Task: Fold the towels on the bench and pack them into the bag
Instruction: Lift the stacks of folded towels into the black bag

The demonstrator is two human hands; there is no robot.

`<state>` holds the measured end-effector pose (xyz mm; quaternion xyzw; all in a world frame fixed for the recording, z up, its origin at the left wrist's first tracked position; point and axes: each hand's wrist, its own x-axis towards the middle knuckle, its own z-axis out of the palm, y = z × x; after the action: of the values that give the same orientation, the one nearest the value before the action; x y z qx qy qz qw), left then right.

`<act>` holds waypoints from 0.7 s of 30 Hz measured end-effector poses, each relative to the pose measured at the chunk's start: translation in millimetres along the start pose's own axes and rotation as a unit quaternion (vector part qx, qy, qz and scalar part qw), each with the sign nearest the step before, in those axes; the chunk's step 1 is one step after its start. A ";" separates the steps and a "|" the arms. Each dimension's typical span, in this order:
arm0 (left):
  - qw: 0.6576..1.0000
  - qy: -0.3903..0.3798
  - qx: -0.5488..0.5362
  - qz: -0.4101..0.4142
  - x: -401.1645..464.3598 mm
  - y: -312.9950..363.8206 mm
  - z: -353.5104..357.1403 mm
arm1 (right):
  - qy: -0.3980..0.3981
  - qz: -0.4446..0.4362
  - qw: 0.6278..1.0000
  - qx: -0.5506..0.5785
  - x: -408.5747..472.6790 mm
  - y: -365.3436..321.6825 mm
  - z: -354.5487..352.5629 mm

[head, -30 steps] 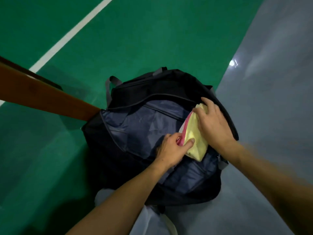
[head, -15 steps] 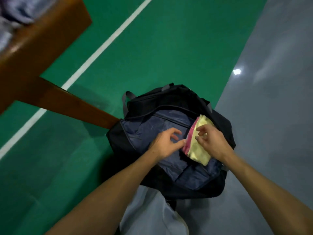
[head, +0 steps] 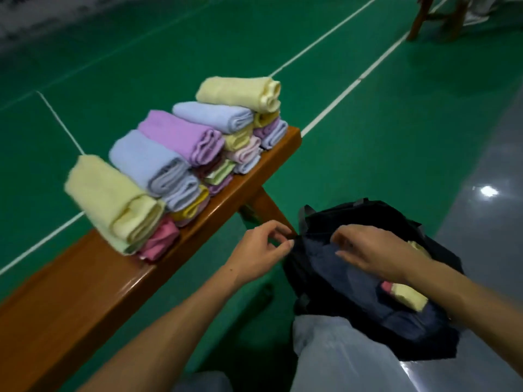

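Note:
A black bag (head: 365, 216) with a dark blue lining stands open on the floor at the lower right. Inside it lies a folded yellow towel with a pink one beside it (head: 407, 297). My left hand (head: 260, 247) hovers at the bag's left rim, fingers curled and apart, holding nothing. My right hand (head: 370, 250) is over the bag's opening, fingers loosely spread, empty. Several folded towels (head: 175, 154) in yellow, blue, purple and pink are stacked in rows on the wooden bench (head: 93, 281) to the left.
The floor is green court with white lines (head: 348, 89), turning to grey tiles (head: 486, 227) on the right. My knees in light trousers (head: 334, 355) are at the bottom. Wooden furniture legs (head: 435, 18) stand at the far top right.
Both hands have let go of the yellow and pink towels, which now lie in the bag. My view has swung up and left, bringing the bench and its stacked towels into sight.

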<state>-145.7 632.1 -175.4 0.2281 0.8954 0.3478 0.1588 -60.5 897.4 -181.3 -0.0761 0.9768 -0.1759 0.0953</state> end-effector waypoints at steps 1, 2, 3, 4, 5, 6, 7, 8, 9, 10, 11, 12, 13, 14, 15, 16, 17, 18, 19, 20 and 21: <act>1.000 0.018 -0.004 0.007 -16.8 5.4 -19.5 | 0.007 -0.014 1.000 0.004 1.3 -21.2 -10.0; 0.999 0.036 -0.010 0.013 -33.3 10.6 -37.8 | 0.015 -0.029 0.999 0.008 3.3 -42.0 -18.8; 0.998 0.054 -0.016 0.018 -50.4 14.5 -54.0 | 0.020 -0.041 0.999 0.012 4.9 -62.7 -26.6; 0.997 0.074 -0.021 0.023 -66.7 17.0 -69.5 | 0.025 -0.054 0.998 0.022 7.2 -83.0 -33.9; 0.995 0.096 -0.026 0.028 -82.1 17.9 -83.7 | 0.032 -0.067 0.997 0.034 9.7 -102.9 -39.9; 0.992 0.119 -0.034 0.032 -97.2 17.4 -96.6 | 0.041 -0.079 0.995 0.047 12.9 -122.5 -44.0; 0.989 0.140 -0.040 0.037 -110.3 15.3 -107.1 | 0.050 -0.091 0.993 0.062 15.8 -140.7 -46.4; 0.985 0.162 -0.042 0.045 -121.9 11.3 -116.8 | 0.060 -0.102 0.990 0.080 19.7 -159.2 -47.0; 0.980 0.188 -0.040 0.055 -132.3 6.6 -125.5 | 0.070 -0.110 0.986 0.102 23.9 -176.9 -45.4; 0.973 0.218 -0.037 0.065 -141.3 1.6 -134.1 | 0.079 -0.116 0.982 0.130 28.4 -194.9 -42.8; 0.965 0.252 -0.035 0.068 -149.6 -4.8 -142.6 | 0.087 -0.118 0.976 0.161 34.0 -212.2 -36.9; 0.955 0.287 -0.030 0.064 -156.0 -12.8 -151.6 | 0.096 -0.119 0.969 0.194 39.1 -230.0 -30.0; 0.946 0.320 -0.021 0.054 -160.2 -22.2 -161.2 | 0.105 -0.116 0.961 0.230 44.5 -247.8 -21.9; 0.935 0.351 -0.010 0.040 -162.7 -33.8 -171.5 | 0.113 -0.110 0.950 0.269 49.8 -265.1 -12.3; 0.925 0.378 -0.003 0.025 -163.1 -47.0 -182.1 | 0.120 -0.097 0.939 0.307 55.3 -281.8 -1.8; 0.915 0.404 0.005 0.009 -160.9 -61.2 -192.7 | 0.128 -0.079 0.928 0.342 59.9 -298.1 7.0; 0.902 0.431 0.015 -0.007 -156.6 -75.1 -203.7 | 0.134 -0.057 0.916 0.375 65.0 -313.9 14.1; 0.890 0.455 0.025 -0.026 -150.6 -89.5 -214.5 | 0.140 -0.031 0.903 0.404 69.7 -329.1 18.7; 0.879 0.473 0.028 -0.047 -142.3 -103.9 -223.8 | 0.146 -0.001 0.891 0.429 75.4 -340.6 22.8; 0.873 0.482 0.024 -0.067 -133.8 -116.7 -232.1 | 0.154 0.031 0.880 0.448 81.1 -351.1 25.8; 0.873 0.479 0.013 -0.089 -125.4 -128.2 -239.9 | 0.163 0.059 0.869 0.464 87.7 -359.5 28.8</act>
<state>-184.3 351.2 -79.0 -0.0452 0.8825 0.3874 -0.2627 -98.1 538.9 -93.0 0.0648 0.7870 -0.6129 -0.0302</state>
